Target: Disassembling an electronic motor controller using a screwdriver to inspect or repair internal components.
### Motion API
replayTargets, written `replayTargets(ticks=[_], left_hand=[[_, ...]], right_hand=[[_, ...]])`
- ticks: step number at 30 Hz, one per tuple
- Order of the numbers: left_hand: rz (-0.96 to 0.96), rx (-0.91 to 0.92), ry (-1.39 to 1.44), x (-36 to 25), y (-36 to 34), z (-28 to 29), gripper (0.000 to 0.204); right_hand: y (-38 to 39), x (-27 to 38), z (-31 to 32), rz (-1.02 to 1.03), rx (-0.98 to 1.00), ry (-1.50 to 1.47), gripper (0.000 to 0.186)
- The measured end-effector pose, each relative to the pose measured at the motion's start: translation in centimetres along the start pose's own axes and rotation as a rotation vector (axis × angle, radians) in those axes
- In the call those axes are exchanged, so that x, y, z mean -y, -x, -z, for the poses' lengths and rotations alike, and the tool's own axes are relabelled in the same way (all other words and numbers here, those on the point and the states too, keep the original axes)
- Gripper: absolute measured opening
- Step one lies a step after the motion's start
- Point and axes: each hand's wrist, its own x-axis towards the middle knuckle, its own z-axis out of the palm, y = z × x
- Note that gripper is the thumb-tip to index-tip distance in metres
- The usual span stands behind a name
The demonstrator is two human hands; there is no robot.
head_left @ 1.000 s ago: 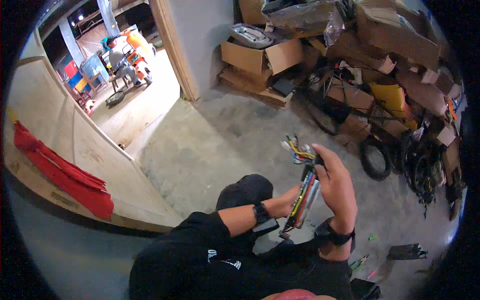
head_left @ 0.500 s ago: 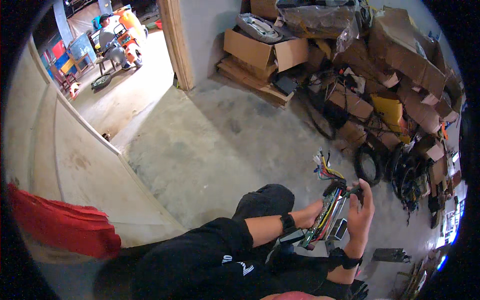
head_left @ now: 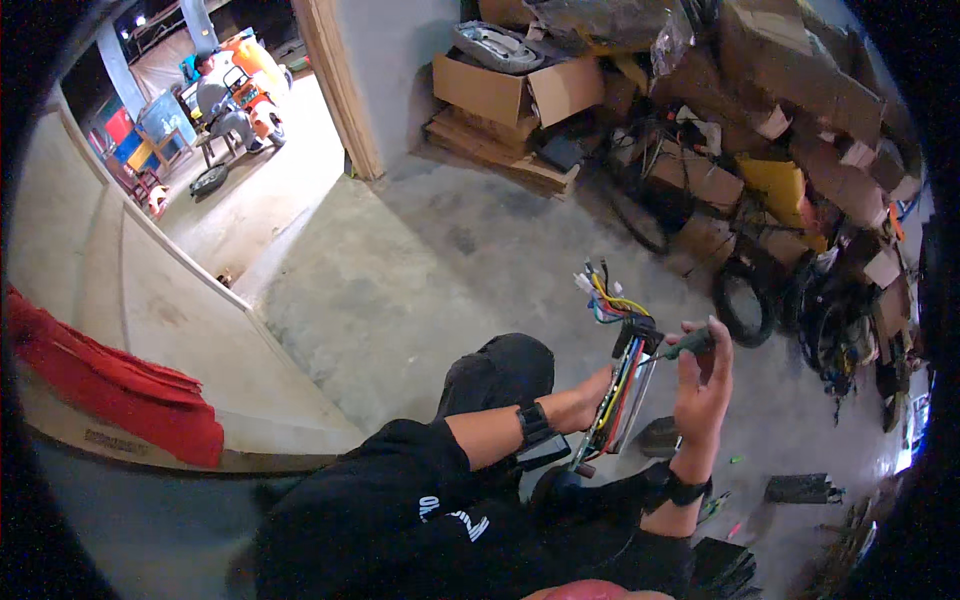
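Note:
A narrow circuit board with a bundle of coloured wires [head_left: 622, 395] is gripped lengthwise in my left hand [head_left: 588, 399], whose fingers are mostly behind it. Loose wires with white connectors [head_left: 590, 284] fan out past its far end. My right hand [head_left: 704, 402] closes its thumb and fingertips on a green-handled screwdriver [head_left: 693, 344]. The thin shaft points left to the board's far end; I cannot tell whether the tip touches it. Black bands circle both wrists, and my dark-clothed knee [head_left: 500, 370] is left of the board.
Cardboard boxes [head_left: 480, 90], cables and a black tyre [head_left: 743, 305] are heaped along the right. A black finned block [head_left: 800, 489] lies on the concrete floor. Left are a pale door panel [head_left: 170, 290] and red cloth [head_left: 120, 385]. Beyond the doorway, another person [head_left: 213, 95] sits near an orange vehicle.
Both hands, with the board and screwdriver, have shifted left and slightly away from me. The screwdriver's handle and shaft show more plainly. My view has turned a little, and my knee appears farther left.

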Motion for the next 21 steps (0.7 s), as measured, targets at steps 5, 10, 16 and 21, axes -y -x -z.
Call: replayTargets(ticks=[5, 10, 16, 21], left_hand=[[-0.010, -0.071, -0.066, -0.2, 2.4, -0.9, 0.049], [-0.042, -0.017, -0.035, -0.6, 2.5, -1.8, 0.048], [-0.046, 0.056, -0.106, -1.1, 1.5, -0.4, 0.052], [0.008, -0.006, -0.073, -0.9, 2.2, -0.6, 0.052]], right_hand=[[-1.3, 0.7, 0.7, -0.049, 0.107, 0.173, 0.042], [-0.9, -0.2, 0.2, 0.024, 0.166, 0.225, 0.046], [-0.3, -2.0, 0.5, -0.007, 0.090, 0.020, 0.046], [0.0, -2.9, 2.0, 0.046, 0.165, 0.078, 0.039]])
